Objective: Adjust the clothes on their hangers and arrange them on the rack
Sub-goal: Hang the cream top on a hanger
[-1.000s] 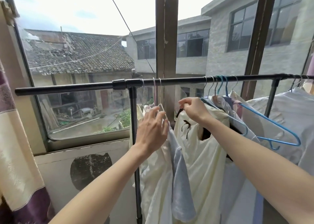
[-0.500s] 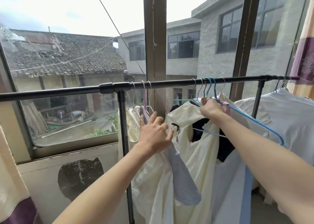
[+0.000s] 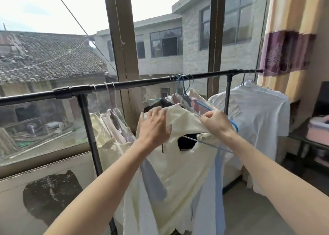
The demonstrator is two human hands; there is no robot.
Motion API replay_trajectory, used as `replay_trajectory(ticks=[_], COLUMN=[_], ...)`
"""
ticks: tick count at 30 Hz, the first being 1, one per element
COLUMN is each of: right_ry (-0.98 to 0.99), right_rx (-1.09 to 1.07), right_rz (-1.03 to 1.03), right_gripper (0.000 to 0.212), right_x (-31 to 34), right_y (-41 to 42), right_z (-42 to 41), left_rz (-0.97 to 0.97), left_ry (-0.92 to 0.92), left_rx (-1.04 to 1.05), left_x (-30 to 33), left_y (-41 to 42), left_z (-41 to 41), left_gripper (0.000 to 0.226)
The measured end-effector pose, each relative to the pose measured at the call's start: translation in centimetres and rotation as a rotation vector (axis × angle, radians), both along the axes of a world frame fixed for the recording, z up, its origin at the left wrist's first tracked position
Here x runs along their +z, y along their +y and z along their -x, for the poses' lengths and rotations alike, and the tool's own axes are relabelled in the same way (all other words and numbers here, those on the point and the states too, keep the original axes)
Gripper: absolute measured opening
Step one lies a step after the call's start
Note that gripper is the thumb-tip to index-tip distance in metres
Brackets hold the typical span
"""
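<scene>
Two hands were busy on one cream garment [image 3: 179,163] that hung at the middle of the black rack rail [image 3: 142,83]. My left hand [image 3: 154,127] lay against its upper left shoulder, fingers mostly straight and spread over the cloth. My right hand [image 3: 216,122] pinched the cloth's upper right edge between thumb and curled fingers, just beside the blue hanger [image 3: 234,126], whose hook sat among a cluster of hooks on the rail. A dark garment [image 3: 186,143] showed through the cream one's armhole. To the left, pale clothes [image 3: 110,126] hung near the rack's upright post [image 3: 89,127]. To the right, a white shirt [image 3: 258,113] hung near the rail's end, close to the striped curtain [image 3: 288,38]. Behind the rack stood the window frame [image 3: 122,38].
</scene>
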State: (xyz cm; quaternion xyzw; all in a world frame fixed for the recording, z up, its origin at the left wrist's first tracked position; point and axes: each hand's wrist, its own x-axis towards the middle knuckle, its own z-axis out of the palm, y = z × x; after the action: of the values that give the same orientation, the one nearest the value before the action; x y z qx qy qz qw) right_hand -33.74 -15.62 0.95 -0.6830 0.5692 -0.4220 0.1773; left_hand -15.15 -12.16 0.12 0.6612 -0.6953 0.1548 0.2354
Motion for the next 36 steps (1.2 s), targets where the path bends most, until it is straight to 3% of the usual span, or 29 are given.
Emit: replay_trajectory(ticks=[4, 8, 14, 22, 30, 33, 36], right_ry=[0.011, -0.042, -0.091, 0.136, 0.490, 0.375, 0.233], right_rx=[-0.065, -0.116, -0.036, 0.106, -0.112, -0.188, -0.201], right_rz=[0.002, -0.030, -0.157, -0.216, -0.003, 0.097, 0.345], right_gripper=[0.035, 0.043, 0.043, 0.019, 0.027, 0.043, 0.045], right_x=[-2.3, -4.4, -8.6, -12.1, -14.7, -15.1, -15.5], right_y=[2.2, 3.7, 5.5, 8.3, 9.4, 9.2, 9.2], right_z=[6.2, 12.6, 21.1, 25.1, 25.5, 25.4, 25.1], left_rz=[-0.025, -0.078, -0.180, -0.339, -0.405, -0.491, -0.730], left_ry=[0.089, 0.167, 0.363, 0.363, 0.473, 0.514, 0.587], left_rx=[-0.042, -0.210, -0.402, -0.556, -0.731, -0.803, -0.862], left_x=[-0.9, -3.4, -8.6, -14.8, -16.4, -15.6, -14.6], left_y=[-0.7, -0.8, 1.2, 3.7, 4.6, 4.9, 4.6], left_z=[5.6, 10.3, 16.2, 23.7, 26.5, 26.5, 25.7], left_gripper=[0.064, 0.026, 0.016, 0.014, 0.038, 0.029, 0.030])
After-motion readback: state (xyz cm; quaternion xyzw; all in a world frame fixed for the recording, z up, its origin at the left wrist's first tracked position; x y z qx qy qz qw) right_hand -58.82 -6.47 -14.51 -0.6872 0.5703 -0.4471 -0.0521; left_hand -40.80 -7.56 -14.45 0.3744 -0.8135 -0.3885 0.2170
